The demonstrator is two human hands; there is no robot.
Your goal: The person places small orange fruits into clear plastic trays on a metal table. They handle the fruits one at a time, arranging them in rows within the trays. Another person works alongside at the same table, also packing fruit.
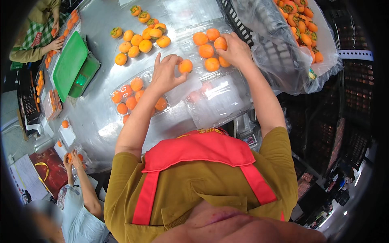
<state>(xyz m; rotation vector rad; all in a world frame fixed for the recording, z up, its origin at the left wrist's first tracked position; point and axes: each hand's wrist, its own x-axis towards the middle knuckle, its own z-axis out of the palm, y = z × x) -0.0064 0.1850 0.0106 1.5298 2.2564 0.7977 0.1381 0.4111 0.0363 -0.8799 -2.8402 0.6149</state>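
Between its thumb and fingers my left hand (165, 73) grips a persimmon (185, 66), raised just left of a clear plastic tray (191, 45). My right hand (235, 50) has its fingertips around another persimmon (220, 43) at the tray's right side, beside several more lying in it. Behind my left hand, loose persimmons (145, 46) lie on the metal table (103, 115), some with green leafy caps. A filled clear clamshell (137, 84) of persimmons rests partly under my left forearm. Clear plastic packaging (217, 100) lies nearest my body.
A plastic-lined crate (270, 60) of persimmons stands at the right. On the left is a green weighing scale (71, 65). One person's hands (56, 45) are at the upper left; another person's hands (74, 161) handle fruit at the lower left.
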